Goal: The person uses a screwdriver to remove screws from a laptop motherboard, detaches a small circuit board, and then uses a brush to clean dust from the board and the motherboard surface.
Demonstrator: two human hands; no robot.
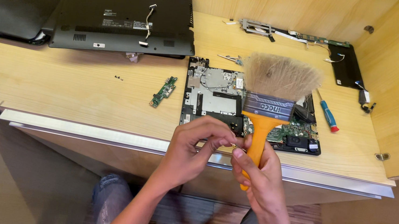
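I find the laptop's bottom cover (125,19) already off and lying on the desk (51,86); the opened chassis (223,100) sits at the near edge, its boards exposed, still uncleaned by my judgement. My right hand (259,174) is clamped on the orange-handled brush (271,94), bristles up over the chassis. My left hand (198,147) pinches something too small to identify. No containers seen.
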